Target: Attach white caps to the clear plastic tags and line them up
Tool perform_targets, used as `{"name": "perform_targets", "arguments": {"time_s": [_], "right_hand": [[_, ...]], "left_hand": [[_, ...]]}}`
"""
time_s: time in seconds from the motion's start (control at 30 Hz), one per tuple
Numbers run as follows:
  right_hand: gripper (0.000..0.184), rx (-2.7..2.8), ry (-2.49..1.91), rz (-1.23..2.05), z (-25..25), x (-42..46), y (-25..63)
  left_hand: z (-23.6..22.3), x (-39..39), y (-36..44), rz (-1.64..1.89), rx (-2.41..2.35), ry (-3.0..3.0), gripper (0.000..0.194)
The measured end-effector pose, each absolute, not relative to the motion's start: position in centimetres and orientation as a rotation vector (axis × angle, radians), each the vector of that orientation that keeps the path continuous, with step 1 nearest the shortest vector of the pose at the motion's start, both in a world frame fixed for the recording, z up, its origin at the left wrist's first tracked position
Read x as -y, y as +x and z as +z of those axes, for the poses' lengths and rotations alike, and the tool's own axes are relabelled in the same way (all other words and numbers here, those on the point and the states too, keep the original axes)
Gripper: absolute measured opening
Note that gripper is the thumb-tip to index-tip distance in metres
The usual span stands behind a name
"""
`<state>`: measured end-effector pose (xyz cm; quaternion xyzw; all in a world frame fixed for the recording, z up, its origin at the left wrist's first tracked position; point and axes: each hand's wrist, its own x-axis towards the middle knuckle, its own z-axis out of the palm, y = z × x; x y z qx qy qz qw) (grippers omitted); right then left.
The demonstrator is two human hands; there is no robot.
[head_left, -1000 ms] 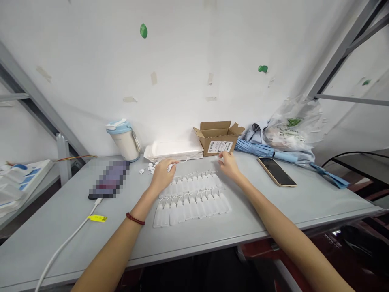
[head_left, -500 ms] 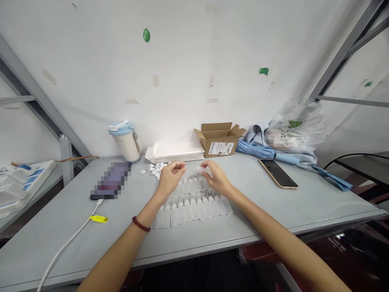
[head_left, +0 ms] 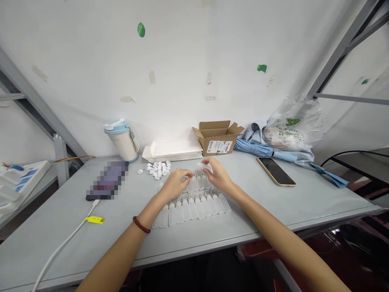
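Note:
My right hand (head_left: 217,175) is closed in a pinch, with the end of a small translucent bottle (head_left: 200,164) showing at its fingertips. To its left, my left hand (head_left: 177,183) hovers above the far row of bottles, thumb and fingers curled together; whatever lies between them is hidden. Two rows of similar translucent squeeze bottles lie below, the near row (head_left: 191,208) fully in sight and the far row (head_left: 197,183) partly covered by both hands. Thin white strands rise from their necks. Beyond my left hand is a pile of small white caps (head_left: 158,169).
A stack of white trays or sheets (head_left: 173,150) and an open cardboard box (head_left: 217,144) stand along the wall. At left are a tumbler (head_left: 123,142) and a cabled phone (head_left: 107,180). Another phone (head_left: 276,172), a blue umbrella (head_left: 258,148) and a plastic bag (head_left: 291,127) lie right.
My right hand has come left from the box front, now with a bottle at its fingertips. My left hand has moved right and nearer, away from the caps, uncovering more of the pile.

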<state>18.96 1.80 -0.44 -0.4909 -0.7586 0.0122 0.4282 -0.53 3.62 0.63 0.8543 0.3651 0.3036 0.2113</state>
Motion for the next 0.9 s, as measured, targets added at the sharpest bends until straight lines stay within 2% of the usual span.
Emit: {"name": "perform_targets", "arguments": {"time_s": [0.3,0.47,0.9], "right_hand": [[0.01,1.948,-1.14,0.103,0.1,-1.3,18.6],[0.01,1.967,-1.08,0.252,0.4,-0.8,18.2],[0.014,1.978,-1.079,0.236,-0.2,-0.7,17.8]], "left_hand": [[1.7,-3.6,-0.6,1.11,-1.094,2.102,0.01],[1.8,-3.6,-0.7,1.236,-1.036,1.872,0.012],[1.7,-2.6,0.0,1.265,-0.872,2.065,0.009]]}}
